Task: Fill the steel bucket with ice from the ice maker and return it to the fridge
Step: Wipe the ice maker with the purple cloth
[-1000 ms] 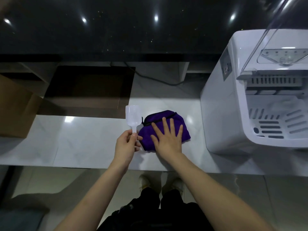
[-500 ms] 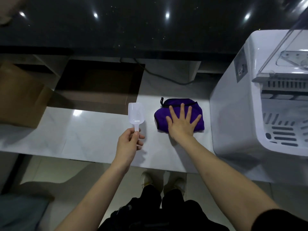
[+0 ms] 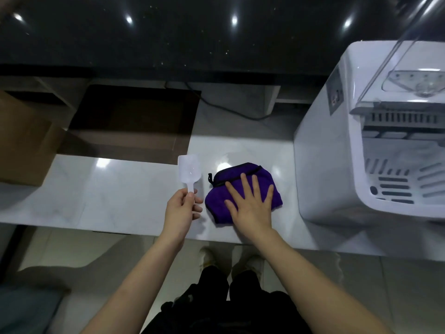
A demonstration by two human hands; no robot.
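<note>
Left hand (image 3: 181,208) grips the scoop (image 3: 189,171); right hand (image 3: 250,203), fingers spread, presses the purple cloth (image 3: 243,191) beside the ice maker (image 3: 370,141).

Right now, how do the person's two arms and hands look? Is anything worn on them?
Both forearms are bare up to the frame's lower edge; no sleeve shows. The left hand and the right hand wear no gloves, and no rings, watch or bracelet can be seen on fingers or wrists. Nails look short and unpainted. Below the arms, dark clothing shows.
</note>
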